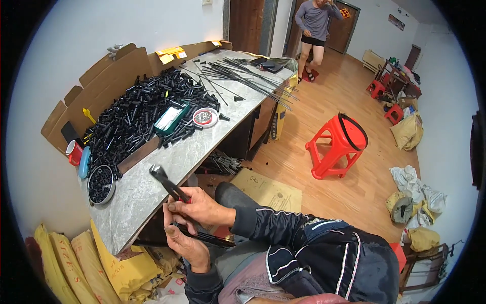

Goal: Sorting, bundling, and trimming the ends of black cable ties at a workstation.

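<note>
My right hand (205,206) is wrapped round a pair of pincers (160,174) with dark metal jaws and a bit of red on the handle. The jaws point up and away, over the near edge of the table. Just below, my left hand (186,249) is closed with its thumb up, close against the right fingers. Dark thin rods (212,238) run out from it to the right above my lap. Their ends between my fingers are hidden. On the grey marble-look table (132,215) lies a big heap of short black tubular parts (136,111).
A white dish of small metal pieces (205,118), a green box (172,117), a bowl of black rings (101,185) and long dark rods (238,76) lie on the table. A red stool (338,144) stands right. A person (316,30) stands far back. Yellow sacks (71,261) lean lower left.
</note>
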`<action>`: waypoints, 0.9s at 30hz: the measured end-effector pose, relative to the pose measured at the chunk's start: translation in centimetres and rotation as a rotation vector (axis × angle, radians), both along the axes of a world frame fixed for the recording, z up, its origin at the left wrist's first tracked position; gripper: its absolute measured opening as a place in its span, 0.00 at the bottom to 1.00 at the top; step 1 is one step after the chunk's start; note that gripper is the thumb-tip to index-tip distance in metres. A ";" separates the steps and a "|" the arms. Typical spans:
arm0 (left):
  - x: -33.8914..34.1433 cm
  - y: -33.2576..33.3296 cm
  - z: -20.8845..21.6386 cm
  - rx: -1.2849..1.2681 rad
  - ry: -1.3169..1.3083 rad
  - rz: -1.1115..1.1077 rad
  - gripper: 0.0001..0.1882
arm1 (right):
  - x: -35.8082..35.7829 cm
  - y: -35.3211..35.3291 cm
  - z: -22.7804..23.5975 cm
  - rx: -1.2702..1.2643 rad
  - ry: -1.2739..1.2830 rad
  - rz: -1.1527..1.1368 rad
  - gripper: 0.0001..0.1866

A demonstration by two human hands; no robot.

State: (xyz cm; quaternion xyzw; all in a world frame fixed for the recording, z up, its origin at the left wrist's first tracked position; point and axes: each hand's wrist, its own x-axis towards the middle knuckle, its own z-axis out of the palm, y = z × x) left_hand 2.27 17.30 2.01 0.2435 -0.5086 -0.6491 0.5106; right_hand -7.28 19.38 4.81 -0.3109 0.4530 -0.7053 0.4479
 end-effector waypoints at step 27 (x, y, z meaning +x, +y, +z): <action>-0.4 -2.3 -1.0 -0.126 -0.105 -0.159 0.30 | -2.2 1.7 -1.7 0.086 0.129 0.164 0.08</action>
